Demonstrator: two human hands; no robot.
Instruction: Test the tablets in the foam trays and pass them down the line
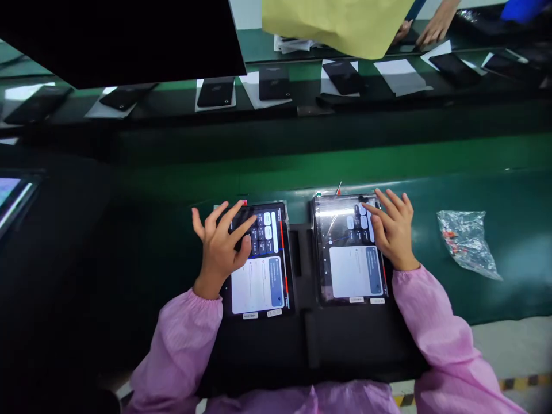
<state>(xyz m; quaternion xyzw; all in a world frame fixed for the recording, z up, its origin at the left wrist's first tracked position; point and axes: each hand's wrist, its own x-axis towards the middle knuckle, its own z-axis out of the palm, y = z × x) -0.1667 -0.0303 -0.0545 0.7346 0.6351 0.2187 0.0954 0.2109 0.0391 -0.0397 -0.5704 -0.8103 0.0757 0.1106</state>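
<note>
Two lit tablets lie side by side in a black tray (276,356), their screens showing a panel of rounded buttons and a pale card. Over the left tablet (257,287) is my left hand (224,244), fingers spread, the index fingertip at the buttons. At the upper right of the right tablet (350,273) is my right hand (393,230), its fingers apart and the index fingertip at the button panel. Whether either fingertip touches the glass I cannot tell. Small white labels sit along the tablets' near edges. Neither hand grips anything.
A clear plastic bag (468,241) with small red pieces lies to the right. Beyond, several dark tablets (275,83) rest on white sheets along a raised line. A black panel (125,40) hangs at upper left. Another person's hand (437,26) is at the far right, near yellow sheeting (336,23).
</note>
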